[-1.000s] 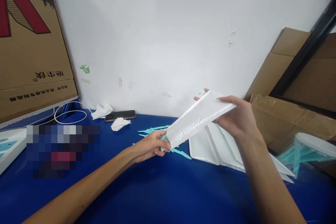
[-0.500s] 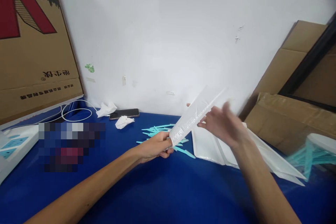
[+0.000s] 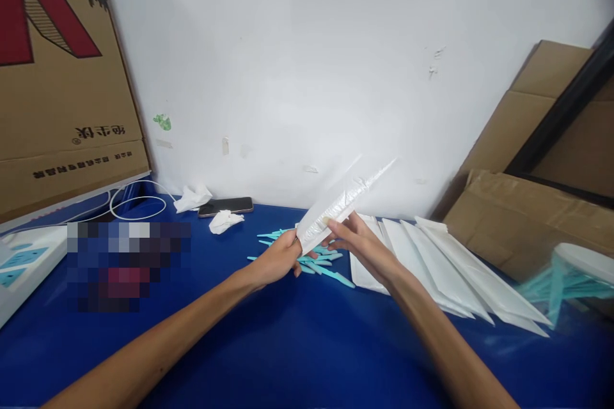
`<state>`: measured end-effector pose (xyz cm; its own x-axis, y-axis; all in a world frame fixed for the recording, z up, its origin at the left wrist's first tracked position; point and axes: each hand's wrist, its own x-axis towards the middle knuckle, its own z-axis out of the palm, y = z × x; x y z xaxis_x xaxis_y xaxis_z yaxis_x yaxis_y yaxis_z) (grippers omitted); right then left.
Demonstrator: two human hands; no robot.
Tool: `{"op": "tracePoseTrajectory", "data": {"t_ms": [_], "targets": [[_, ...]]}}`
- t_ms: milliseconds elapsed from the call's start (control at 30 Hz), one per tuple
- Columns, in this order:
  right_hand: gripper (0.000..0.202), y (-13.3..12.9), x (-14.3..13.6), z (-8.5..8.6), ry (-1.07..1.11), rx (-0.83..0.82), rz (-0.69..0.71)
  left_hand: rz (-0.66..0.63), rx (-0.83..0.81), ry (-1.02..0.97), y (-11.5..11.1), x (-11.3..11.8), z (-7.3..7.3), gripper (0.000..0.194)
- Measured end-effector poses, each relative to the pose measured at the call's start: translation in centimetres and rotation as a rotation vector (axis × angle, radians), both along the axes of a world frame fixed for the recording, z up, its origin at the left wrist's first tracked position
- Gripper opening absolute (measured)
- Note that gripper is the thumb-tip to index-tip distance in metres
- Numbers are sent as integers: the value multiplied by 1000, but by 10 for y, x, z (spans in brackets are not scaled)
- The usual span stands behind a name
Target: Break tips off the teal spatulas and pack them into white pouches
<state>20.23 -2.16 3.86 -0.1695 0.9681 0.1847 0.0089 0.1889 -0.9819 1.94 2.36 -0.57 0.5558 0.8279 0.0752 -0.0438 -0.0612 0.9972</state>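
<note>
A shiny white plastic bag (image 3: 333,204) slants up and to the right between my hands. My left hand (image 3: 281,255) is closed around its lower end. At the bag's right side, my right hand (image 3: 359,243) has its thumb on the near face and its fingers behind, partly hidden. Below and behind the hands lies a loose pile of slim turquoise sticks (image 3: 338,277), which look like eyebrow razors. Just right of the pile, several flat white bags (image 3: 422,262) lie fanned out and overlapping.
A clear bag (image 3: 559,287) of similar turquoise sticks is at the far right. Cardboard boxes (image 3: 522,223) stand on both sides. A phone (image 3: 225,206), crumpled tissues (image 3: 226,222), a white cable (image 3: 139,217) and a white-and-blue case (image 3: 29,268) lie on the blue table (image 3: 268,351).
My right hand has moved left and down, away from above the flat bags, and now grips the held bag. The left hand, still holding it, has shifted slightly left.
</note>
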Motion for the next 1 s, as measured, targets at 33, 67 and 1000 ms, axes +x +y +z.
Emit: {"op": "tracePoseTrajectory", "data": {"t_ms": [33,67,1000], "targets": [[41,-1,-2,-1,-38,2,16,-8,7,-5,1,0,0,38],[44,-2,-5,-2,-68,4,28,-15,11,-10,2,0,0,36],[32,10,62,10,128,128,-454,88,388,318,25,-25,-4,38]]}}
